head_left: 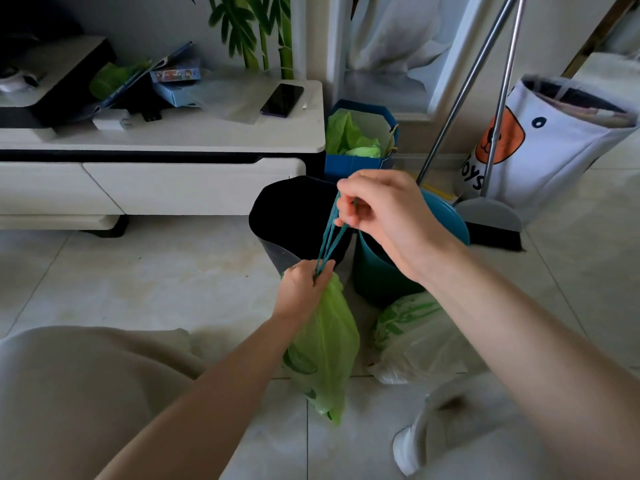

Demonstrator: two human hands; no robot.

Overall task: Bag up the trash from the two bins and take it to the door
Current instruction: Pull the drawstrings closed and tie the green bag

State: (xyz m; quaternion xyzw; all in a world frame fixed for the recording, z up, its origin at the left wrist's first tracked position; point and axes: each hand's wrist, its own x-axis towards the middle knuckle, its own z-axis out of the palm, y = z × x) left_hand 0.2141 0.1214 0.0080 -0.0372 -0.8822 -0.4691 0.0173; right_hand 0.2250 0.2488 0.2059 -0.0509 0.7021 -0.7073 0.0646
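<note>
Tiled floor [173, 271] carries black bin [294, 216], teal bin [377, 271], clear bag [415, 341].

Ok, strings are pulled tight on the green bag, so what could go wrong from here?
The right hand pulls the teal drawstrings hard while the left hand pinches the green bag at its neck; the thin plastic could tear there, or a string could snap.

The white bag lies on the floor beside it, close to the person's feet; it could be stepped on or forgotten.
</note>
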